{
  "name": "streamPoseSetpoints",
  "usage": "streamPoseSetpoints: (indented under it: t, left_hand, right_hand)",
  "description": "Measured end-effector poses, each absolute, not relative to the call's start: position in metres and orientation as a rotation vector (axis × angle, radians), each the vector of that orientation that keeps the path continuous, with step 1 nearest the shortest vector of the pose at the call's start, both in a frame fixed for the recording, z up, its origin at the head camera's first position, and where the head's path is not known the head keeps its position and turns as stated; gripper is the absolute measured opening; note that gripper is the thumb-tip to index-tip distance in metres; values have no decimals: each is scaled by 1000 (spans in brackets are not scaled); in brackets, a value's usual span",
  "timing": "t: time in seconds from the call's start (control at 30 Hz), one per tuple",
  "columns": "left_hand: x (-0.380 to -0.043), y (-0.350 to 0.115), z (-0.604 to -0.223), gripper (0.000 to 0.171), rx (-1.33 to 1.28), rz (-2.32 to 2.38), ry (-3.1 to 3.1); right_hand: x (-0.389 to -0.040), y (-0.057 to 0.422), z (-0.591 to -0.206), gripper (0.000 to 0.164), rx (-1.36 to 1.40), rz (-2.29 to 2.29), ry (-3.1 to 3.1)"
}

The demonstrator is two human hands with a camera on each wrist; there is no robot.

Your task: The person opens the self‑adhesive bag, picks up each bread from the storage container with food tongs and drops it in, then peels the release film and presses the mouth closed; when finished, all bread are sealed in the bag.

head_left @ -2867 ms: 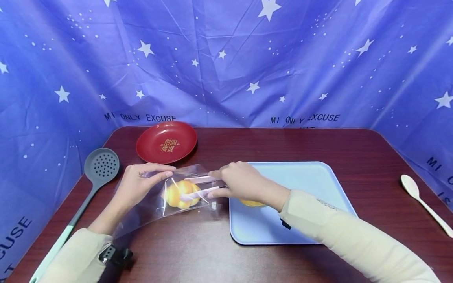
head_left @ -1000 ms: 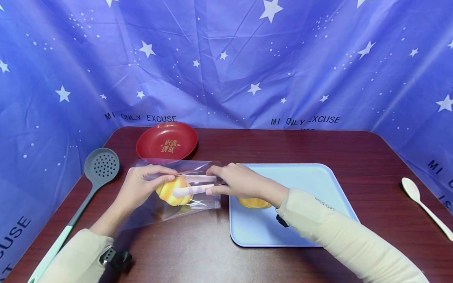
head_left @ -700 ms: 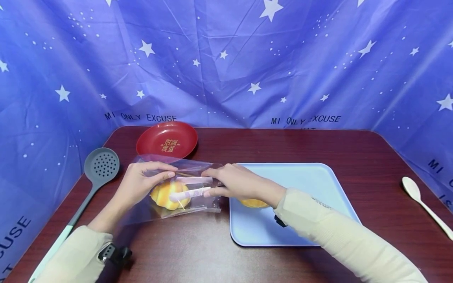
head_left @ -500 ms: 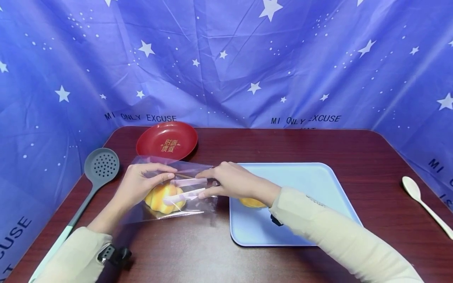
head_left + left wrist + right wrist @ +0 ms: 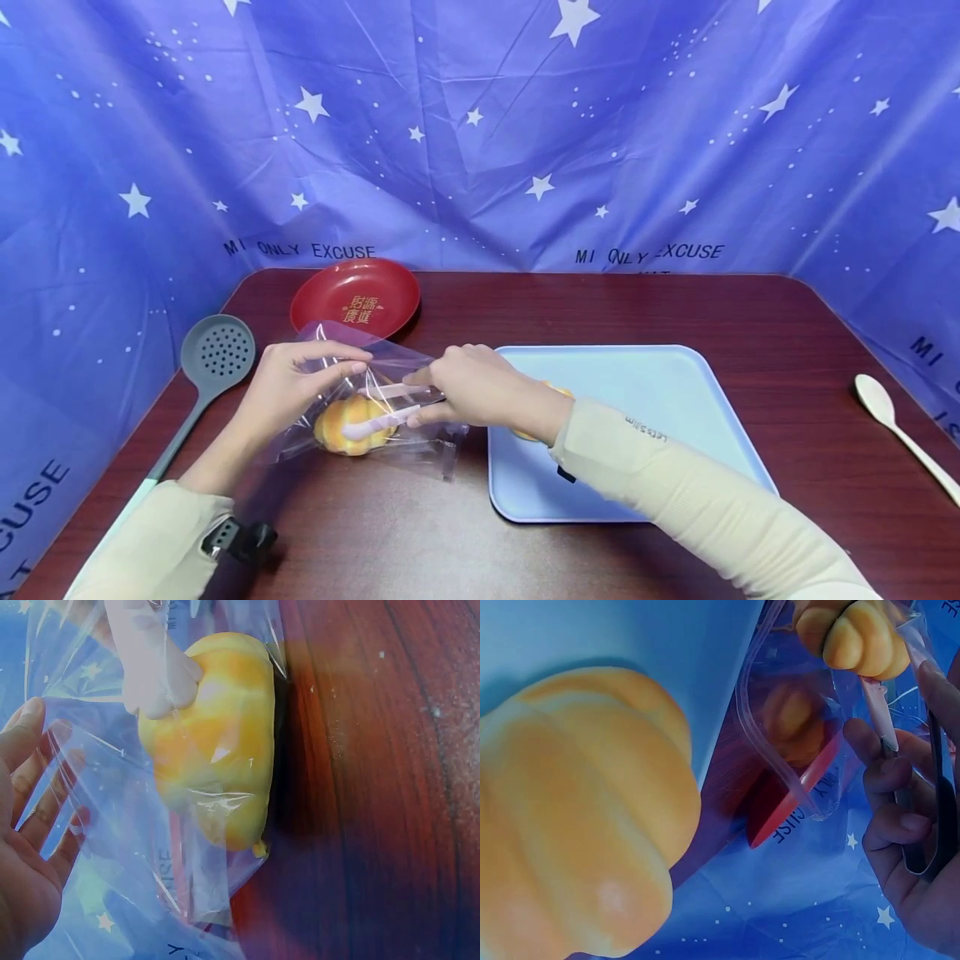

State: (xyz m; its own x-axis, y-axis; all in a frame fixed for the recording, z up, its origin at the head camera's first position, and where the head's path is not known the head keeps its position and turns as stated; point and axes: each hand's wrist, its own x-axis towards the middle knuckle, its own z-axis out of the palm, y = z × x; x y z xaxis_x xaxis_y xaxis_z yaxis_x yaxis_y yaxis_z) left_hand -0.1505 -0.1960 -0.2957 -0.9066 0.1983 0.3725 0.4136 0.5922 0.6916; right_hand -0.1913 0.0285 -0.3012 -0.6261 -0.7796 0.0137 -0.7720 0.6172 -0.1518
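Observation:
A golden-yellow bread roll [image 5: 336, 427], ridged like a pumpkin, lies inside a clear plastic bag [image 5: 431, 457]. My left hand [image 5: 288, 387] pinches the bag's upper edge between thumb and fingers. In my right hand [image 5: 480, 385] are tongs [image 5: 367, 427] with pale pink tips and, in the right wrist view, a metal body [image 5: 939, 795]. The tips reach through the bag's right end and lie against the roll in the left wrist view [image 5: 225, 742]. A second roll [image 5: 577, 825] sits on the light blue tray [image 5: 645, 375], mostly hidden by my right wrist in the head view.
Behind the bag stands a red plate [image 5: 322, 296] with gold characters. A grey slotted skimmer [image 5: 197, 354] lies along the table's left side, and a cream spoon [image 5: 876, 402] at the far right. A blue starry cloth [image 5: 480, 150] hangs behind the dark red table [image 5: 420, 550].
The roll and the tongs have moved left and slightly nearer, deeper into the bag, and my right hand has followed. My left hand stays nearly in place while the bag's film shifts and creases.

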Motion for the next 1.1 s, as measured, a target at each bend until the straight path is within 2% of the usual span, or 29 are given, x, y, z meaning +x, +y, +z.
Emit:
streamPoseSetpoints:
  t: [0.3, 0.6, 1.1]
  left_hand:
    - [-150, -199, -299, 16, -524, -1229, -2586]
    - [-151, -200, -302, 17, -512, -1316, -2598]
    - [-152, -198, -304, 18, -473, -1236, -2599]
  right_hand:
    - [-191, 26, -301, 45, -1346, -272, 2786]
    - [-190, 26, -303, 49, -1237, -376, 2819]
    - [-187, 35, -307, 58, -1279, -401, 2843]
